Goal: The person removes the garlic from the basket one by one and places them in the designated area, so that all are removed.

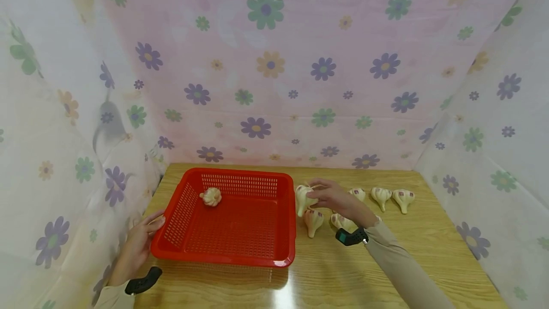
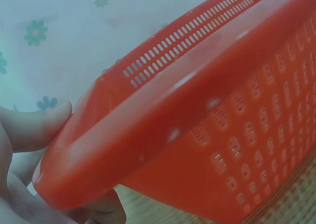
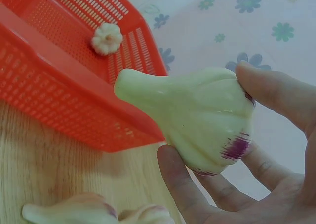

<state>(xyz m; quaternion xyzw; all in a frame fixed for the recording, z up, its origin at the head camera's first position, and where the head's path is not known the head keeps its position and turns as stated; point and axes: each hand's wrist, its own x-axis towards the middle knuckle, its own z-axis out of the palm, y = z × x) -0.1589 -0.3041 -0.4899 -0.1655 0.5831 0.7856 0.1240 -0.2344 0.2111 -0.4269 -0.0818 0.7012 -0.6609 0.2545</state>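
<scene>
My right hand [image 1: 330, 197] holds a garlic bulb [image 3: 207, 120] by its round end, thumb on one side and fingers on the other. The bulb is pale with purple marks, and its stem points toward the red basket [image 1: 231, 257], just beyond the right rim. My left hand [image 1: 139, 242] grips the basket's left rim, thumb on top and fingers curled beneath, as the left wrist view shows. Inside the basket, a single knobbly garlic bulb [image 1: 211, 197] lies near the back left corner.
Several more garlic bulbs lie on the wooden table [image 1: 429, 252] right of the basket, among them one bulb [image 1: 314, 222] near its rim and another bulb [image 1: 403, 199] at the far right. Part of the group is hidden under my right arm. Flowered cloth [image 1: 274, 85] walls the back and sides.
</scene>
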